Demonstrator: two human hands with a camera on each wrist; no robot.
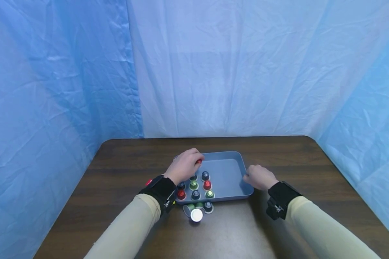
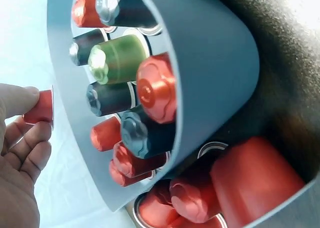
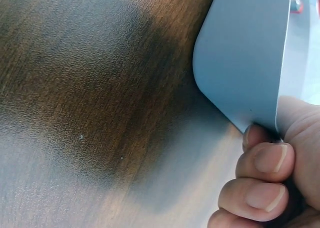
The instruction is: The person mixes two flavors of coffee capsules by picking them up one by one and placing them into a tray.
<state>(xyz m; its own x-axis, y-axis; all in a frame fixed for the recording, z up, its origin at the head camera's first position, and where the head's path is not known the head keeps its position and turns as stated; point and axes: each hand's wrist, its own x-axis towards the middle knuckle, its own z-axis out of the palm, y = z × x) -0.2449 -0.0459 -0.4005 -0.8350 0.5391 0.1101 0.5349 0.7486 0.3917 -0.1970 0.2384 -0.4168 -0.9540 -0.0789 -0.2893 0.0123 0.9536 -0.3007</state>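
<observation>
My left hand (image 1: 185,165) is over the left part of a grey-blue tray (image 1: 228,178), pinching a red coffee capsule (image 2: 42,108) between thumb and fingers. Coffee capsules stand in rows in the tray's left half, among them a green capsule (image 1: 193,185), a red capsule (image 1: 207,185) and a dark capsule (image 1: 205,176). Part of the rows is hidden behind the left hand and wrist. At the tray's right side my right hand (image 1: 260,177) grips the rim, its fingers (image 3: 267,160) curled against the outer wall and the thumb over the edge.
Several loose capsules lie on the brown table (image 1: 123,216) against the tray's front side, one with its white lid (image 1: 196,215) facing up. More red capsules (image 2: 250,180) lie outside the tray's left side. Blue-white curtains (image 1: 230,72) hang around the table.
</observation>
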